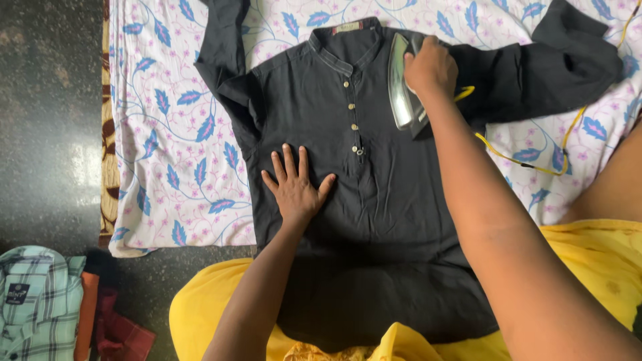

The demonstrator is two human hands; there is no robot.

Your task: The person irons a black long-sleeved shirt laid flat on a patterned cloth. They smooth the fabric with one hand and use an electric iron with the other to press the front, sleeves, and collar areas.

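My right hand grips the iron at one o'clock; my left hand, flat, pins the black shirt. Lingering could scorch it, and the yellow cord might snag.

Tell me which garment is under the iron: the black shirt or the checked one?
The black shirt, spread flat on the floral sheet; the right hand holds the iron on its shoulder. The checked shirt lies folded on the floor, untouched.

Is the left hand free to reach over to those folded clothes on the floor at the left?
Probably yes. The left hand lies flat and empty on the black shirt, and only dark floor lies between it and the folded clothes.
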